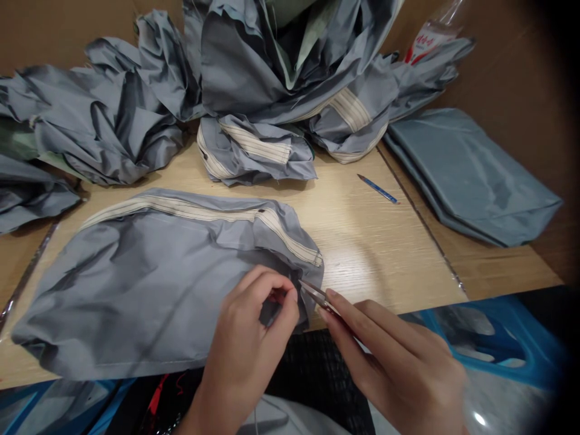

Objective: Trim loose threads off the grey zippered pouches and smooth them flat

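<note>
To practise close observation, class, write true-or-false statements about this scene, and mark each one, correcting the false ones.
1. The right hand holds a small pointed metal tool. True.
2. The left hand holds a blue pencil. False: it pinches the grey fabric piece, and the pencil lies apart on the wooden table.
3. A cream striped band runs along the grey fabric piece's far edge. True.
4. All the grey fabric in view is crumpled. False: a flat grey stack lies at the right.
</note>
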`<state>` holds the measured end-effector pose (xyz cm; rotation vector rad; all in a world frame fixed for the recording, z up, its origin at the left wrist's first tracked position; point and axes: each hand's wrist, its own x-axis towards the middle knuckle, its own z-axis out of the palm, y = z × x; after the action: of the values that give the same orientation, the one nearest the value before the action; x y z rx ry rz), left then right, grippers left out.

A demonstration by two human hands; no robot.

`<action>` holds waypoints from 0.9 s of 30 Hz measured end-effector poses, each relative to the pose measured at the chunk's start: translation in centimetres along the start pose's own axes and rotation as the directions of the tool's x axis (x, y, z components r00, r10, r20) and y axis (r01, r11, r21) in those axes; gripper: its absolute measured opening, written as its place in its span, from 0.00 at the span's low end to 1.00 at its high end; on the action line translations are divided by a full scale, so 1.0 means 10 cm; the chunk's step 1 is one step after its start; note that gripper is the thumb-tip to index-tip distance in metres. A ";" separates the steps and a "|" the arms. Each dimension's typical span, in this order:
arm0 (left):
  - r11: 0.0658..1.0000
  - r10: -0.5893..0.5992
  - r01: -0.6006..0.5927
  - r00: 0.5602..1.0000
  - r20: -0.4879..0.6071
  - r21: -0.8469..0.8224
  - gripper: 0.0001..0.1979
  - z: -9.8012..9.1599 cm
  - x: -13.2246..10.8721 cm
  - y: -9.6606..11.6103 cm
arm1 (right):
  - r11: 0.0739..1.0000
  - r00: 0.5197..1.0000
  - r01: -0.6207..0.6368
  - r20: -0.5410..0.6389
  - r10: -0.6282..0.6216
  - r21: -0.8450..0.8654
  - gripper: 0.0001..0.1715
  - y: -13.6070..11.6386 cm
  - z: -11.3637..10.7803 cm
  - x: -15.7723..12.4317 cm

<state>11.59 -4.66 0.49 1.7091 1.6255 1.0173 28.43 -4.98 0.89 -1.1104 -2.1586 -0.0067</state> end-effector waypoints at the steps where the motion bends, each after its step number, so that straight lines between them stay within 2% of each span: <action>1: 1.000 -0.002 0.002 1.000 -0.001 0.001 0.07 0.00 0.00 0.00 | 1.000 1.000 0.001 -0.003 -0.001 -0.003 0.12 0.00 0.00 0.00; 4: 1.000 -0.003 0.003 1.000 -0.009 0.003 0.07 0.00 0.00 -0.01 | 0.999 1.000 -0.024 0.003 0.024 0.022 0.12 0.00 0.00 -0.03; 9: 1.000 -0.021 0.021 1.000 -0.005 0.014 0.07 0.00 -0.01 -0.01 | 0.972 0.979 -0.196 -0.030 0.202 0.132 0.13 0.04 0.02 -0.10; 13: 0.999 -0.027 0.028 0.998 -0.057 0.032 0.02 0.05 -0.02 -0.02 | 0.951 0.956 -0.260 -0.097 0.278 0.167 0.13 0.10 0.04 -0.14; 15: 0.998 -0.021 0.026 0.996 -0.083 0.054 0.04 0.08 -0.03 -0.02 | 0.943 0.949 -0.276 -0.100 0.298 0.184 0.13 0.12 0.04 -0.17; 18: 0.995 -0.001 0.012 0.994 -0.110 0.094 0.06 0.11 -0.02 -0.02 | 0.939 0.953 -0.271 -0.078 0.293 0.210 0.15 0.16 0.07 -0.21; 22: 0.996 0.026 -0.017 0.994 -0.104 0.087 0.01 0.13 -0.01 -0.03 | 0.942 0.964 -0.229 -0.078 0.254 0.244 0.15 0.19 0.15 -0.26; 27: 0.996 0.059 -0.050 0.992 -0.115 0.076 0.04 0.15 0.00 -0.04 | 0.959 0.976 -0.169 -0.097 0.195 0.227 0.19 0.23 0.27 -0.31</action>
<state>12.55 -4.52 -0.68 1.7805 1.7170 1.1154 29.70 -4.95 -3.59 -1.1458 -1.8940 0.2373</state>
